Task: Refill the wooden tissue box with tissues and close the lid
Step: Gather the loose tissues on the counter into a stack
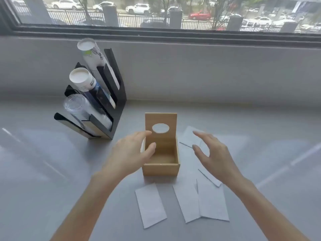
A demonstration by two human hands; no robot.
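Note:
A small wooden tissue box (161, 169) stands on the grey counter, its inside bare. Its lid (161, 119), with an oval hole, is raised upright at the back. My left hand (132, 152) hovers at the box's left wall, fingers spread, thumb over the rim, holding nothing. My right hand (213, 153) floats to the right of the box, fingers apart and empty. Folded white tissues lie flat around the box: one in front at the left (150, 205), two overlapping in front at the right (208, 202), another behind my right hand (192, 136).
A black tiered cup holder (114, 94) with stacks of paper and clear plastic cups stands at the back left. A grey wall and a window sill run along the back of the counter (43, 153).

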